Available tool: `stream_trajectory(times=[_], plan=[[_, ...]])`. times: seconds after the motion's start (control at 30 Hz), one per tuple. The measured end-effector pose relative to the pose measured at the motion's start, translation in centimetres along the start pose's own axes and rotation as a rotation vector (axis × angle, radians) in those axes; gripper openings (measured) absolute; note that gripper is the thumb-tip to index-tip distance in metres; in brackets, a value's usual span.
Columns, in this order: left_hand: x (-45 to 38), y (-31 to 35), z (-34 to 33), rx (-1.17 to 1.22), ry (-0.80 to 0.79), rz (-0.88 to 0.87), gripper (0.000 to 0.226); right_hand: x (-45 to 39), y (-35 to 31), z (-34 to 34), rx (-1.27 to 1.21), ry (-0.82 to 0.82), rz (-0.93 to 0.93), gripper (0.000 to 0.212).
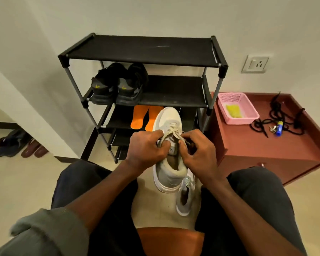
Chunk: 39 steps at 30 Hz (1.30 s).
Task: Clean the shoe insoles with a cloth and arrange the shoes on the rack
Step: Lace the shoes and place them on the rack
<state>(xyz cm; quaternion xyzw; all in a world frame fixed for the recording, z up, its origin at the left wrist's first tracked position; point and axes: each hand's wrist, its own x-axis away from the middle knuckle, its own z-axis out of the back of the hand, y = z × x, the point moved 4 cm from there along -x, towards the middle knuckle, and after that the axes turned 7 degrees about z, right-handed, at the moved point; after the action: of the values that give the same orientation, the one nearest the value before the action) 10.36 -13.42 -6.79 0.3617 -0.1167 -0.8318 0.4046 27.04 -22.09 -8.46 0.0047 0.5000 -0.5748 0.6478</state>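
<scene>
a seated person holds a white shoe (168, 145) up between the knees, toe pointing at the rack (142, 52). the left hand (146, 150) pinches the cream lace (171, 133) on its side of the tongue, fingers curled tight; the right hand (198, 151) pinches the lace on the other side, thumb and forefinger closed on it, other fingers bent. a second white shoe (186, 196) stands on the floor just below the held one. black shoes (118, 85) sit as a pair on the rack's middle shelf, left end; two orange insoles (142, 117) lie on the shelf below, partly hidden by the held shoe's toe. right of the rack a brown cabinet (266, 145) carries a pink basket (236, 108) with a yellow cloth (233, 109) in it, near black laces (277, 119) and keys (274, 128)
</scene>
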Motion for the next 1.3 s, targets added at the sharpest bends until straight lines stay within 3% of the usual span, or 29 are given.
stream_trajectory(times=[0.17,0.4,0.53,0.67,0.73,0.87,0.97,1.2,1.3], plan=[[-3.2,0.3,0.2,0.056,0.137,-0.083,0.032,-3.7,0.4,0.4,0.012,0.093,0.076,0.020],[-8.0,-4.0,-4.9,0.164,0.191,0.029,0.022,-8.7,5.2,-3.6,0.062,0.058,0.020,0.043],[-9.2,-5.0,-7.6,0.225,0.224,0.069,0.018,-9.5,8.6,-5.3,0.072,0.150,-0.029,0.039],[-10.4,-5.2,-8.7,0.261,0.146,0.087,0.015,-10.7,10.5,-6.1,0.041,0.181,-0.049,0.033],[-10.6,-5.3,-8.5,0.199,0.095,0.115,0.020,-10.7,10.6,-6.4,0.050,0.165,-0.012,0.029],[-10.9,-4.7,-8.4,-0.167,0.136,0.183,0.053,-10.3,10.8,-6.5,0.130,0.137,-0.032,0.025],[-11.1,-4.4,-9.0,-0.208,0.119,0.229,0.063,-10.2,10.7,-6.9,0.166,0.135,-0.039,0.025],[-11.3,-3.7,-9.6,-0.049,0.081,0.150,0.036,-11.0,10.4,-6.5,0.204,0.137,0.005,0.023],[-11.5,-3.4,-9.2,-0.029,0.089,0.197,0.024,-11.2,10.0,-6.0,0.183,0.179,0.016,0.023]])
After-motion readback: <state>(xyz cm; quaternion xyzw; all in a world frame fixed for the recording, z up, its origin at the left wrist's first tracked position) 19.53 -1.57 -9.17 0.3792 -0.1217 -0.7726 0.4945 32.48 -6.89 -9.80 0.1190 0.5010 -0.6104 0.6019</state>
